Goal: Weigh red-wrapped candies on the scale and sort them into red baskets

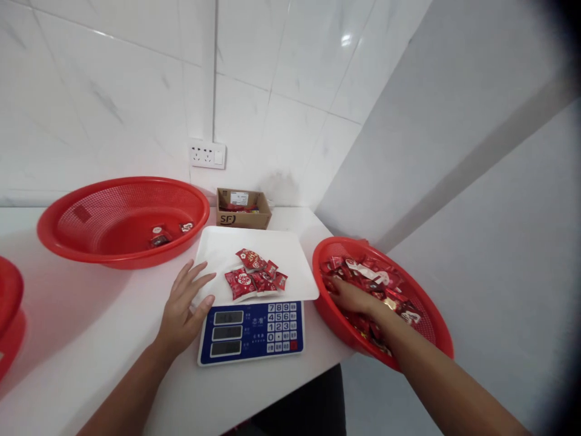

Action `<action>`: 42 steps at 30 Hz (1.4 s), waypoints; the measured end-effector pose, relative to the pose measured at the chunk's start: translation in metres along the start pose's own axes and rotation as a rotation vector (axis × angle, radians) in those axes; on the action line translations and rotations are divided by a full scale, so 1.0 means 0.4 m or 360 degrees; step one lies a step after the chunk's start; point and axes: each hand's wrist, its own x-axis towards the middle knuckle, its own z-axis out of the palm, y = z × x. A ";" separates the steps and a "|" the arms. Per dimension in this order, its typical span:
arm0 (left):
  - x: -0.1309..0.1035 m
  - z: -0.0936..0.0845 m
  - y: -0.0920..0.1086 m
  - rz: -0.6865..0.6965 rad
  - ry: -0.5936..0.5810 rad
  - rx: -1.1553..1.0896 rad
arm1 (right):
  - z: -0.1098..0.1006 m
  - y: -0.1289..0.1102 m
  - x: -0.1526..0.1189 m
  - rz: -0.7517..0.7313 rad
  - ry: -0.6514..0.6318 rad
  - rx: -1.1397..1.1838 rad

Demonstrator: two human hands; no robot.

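A: Right hand is deep in the right basket, fingertips sunk among loose packets. Can't tell whether they grip any!

B: Left hand is released, fingers spread, right at the left edge of the white tray.

A: And there's the small pile of red packets, towards the tray's front edge, bare margin on both sides!

B: Tight on the right: that basket crowds the tray's front corner and juts past the edge of the table. Roomier left, across the white surface.

A: Behind, the rear basket sits near the far-left corner, a cardboard box beside it.

B: Out front, the scale shows its keypad!
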 end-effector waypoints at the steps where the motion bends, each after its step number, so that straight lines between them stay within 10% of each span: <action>1: 0.000 0.000 0.000 -0.0001 0.0001 0.0001 | 0.009 0.003 -0.001 0.0013 -0.0047 -0.0008; 19: -0.003 -0.003 -0.001 -0.0037 -0.0024 0.0005 | 0.045 -0.007 0.027 0.0152 0.0018 -0.0054; 25: -0.005 -0.001 -0.003 -0.0039 -0.0022 0.0005 | -0.031 -0.022 0.020 0.0134 0.0423 -0.0034; 31: -0.005 0.002 -0.002 -0.0010 -0.0040 0.0000 | -0.101 -0.138 0.015 -0.0106 0.0720 0.0266; 42: -0.005 -0.002 -0.005 -0.0032 -0.0006 0.0030 | 0.055 -0.325 0.054 -0.0515 0.0353 0.0693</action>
